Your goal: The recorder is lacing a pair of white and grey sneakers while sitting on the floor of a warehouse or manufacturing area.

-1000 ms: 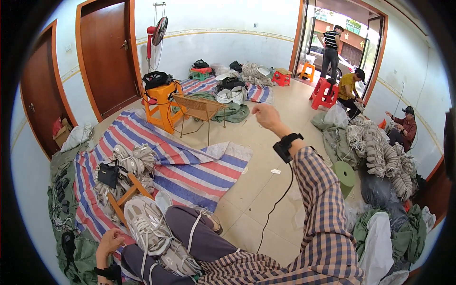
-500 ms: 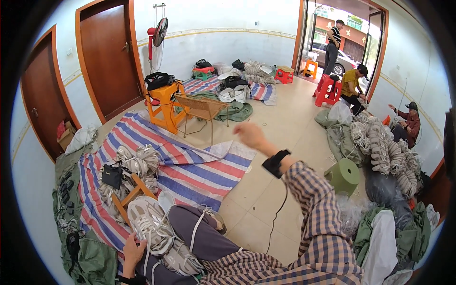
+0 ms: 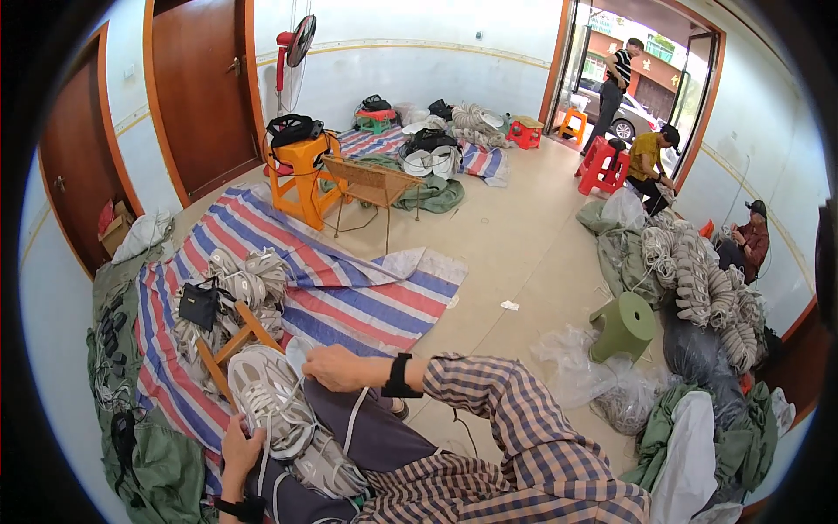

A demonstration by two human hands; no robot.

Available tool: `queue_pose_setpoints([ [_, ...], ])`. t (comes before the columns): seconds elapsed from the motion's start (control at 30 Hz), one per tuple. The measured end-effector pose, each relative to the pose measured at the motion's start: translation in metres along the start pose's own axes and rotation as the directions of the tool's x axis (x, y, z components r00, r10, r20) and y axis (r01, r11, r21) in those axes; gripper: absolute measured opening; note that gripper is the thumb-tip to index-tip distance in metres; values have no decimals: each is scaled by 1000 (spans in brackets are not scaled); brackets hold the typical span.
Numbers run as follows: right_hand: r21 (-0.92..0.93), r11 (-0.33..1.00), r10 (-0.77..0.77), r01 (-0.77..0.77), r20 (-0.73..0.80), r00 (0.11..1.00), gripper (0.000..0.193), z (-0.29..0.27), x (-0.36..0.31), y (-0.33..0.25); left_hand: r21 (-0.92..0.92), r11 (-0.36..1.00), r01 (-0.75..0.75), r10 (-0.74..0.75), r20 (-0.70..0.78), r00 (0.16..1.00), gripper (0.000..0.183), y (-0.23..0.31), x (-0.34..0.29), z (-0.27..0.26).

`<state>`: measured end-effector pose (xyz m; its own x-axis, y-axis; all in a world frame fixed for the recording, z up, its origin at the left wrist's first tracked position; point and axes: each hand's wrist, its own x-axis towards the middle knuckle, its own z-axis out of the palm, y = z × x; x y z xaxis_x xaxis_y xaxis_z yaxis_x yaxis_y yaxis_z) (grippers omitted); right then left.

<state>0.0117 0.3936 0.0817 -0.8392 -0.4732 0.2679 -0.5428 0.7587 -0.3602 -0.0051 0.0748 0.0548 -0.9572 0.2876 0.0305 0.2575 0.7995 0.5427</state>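
A grey-and-white sneaker [image 3: 262,393] rests on my lap, its white laces crossing the upper. A second grey sneaker [image 3: 327,467] lies just below it. My left hand [image 3: 241,450] grips the first sneaker's left side with bent fingers. Over the sneaker's right edge, beside a pale rounded part, is my right hand [image 3: 334,368]. Its fingers are curled together, and what they pinch, if anything, is hidden. A loose white lace [image 3: 355,417] hangs across my thigh. Beyond the sneaker stands a wooden frame [image 3: 236,345], with a heap of similar sneakers [image 3: 249,279] behind it.
A striped tarp [image 3: 349,306] spreads ahead of me, a black pouch [image 3: 199,304] on the heap. An orange stool [image 3: 305,179] and rattan seat [image 3: 371,185] stand farther off. On the right are a green stool [image 3: 623,327], plastic bags and bundled shoes [image 3: 694,275]. Other people are near the doorway.
My right hand has come down and left from its raised, outstretched position to the sneaker. The left hand stays at the sneaker's side. More of the clear plastic by the green stool shows.
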Motion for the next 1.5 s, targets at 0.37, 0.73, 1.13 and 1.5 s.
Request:
queue_pose_setpoints([
  [0.37,-56,998,7,-29,-364,931,12,-92,111,-14,362,869,-337,495,-623,606,50,93,68,-102],
  [0.73,-26,1000,20,-16,183,983,15,38,26,-31,-102,979,-177,158,-167,973,20,42,-14,-5],
  [1.13,-97,993,82,-70,124,989,64,58,29,-62,-86,985,-150,138,-131,982,25,33,-12,2],
  [1.5,3,999,38,-39,137,990,33,72,34,-66,-45,996,-82,78,-81,994,25,15,-17,-1],
])
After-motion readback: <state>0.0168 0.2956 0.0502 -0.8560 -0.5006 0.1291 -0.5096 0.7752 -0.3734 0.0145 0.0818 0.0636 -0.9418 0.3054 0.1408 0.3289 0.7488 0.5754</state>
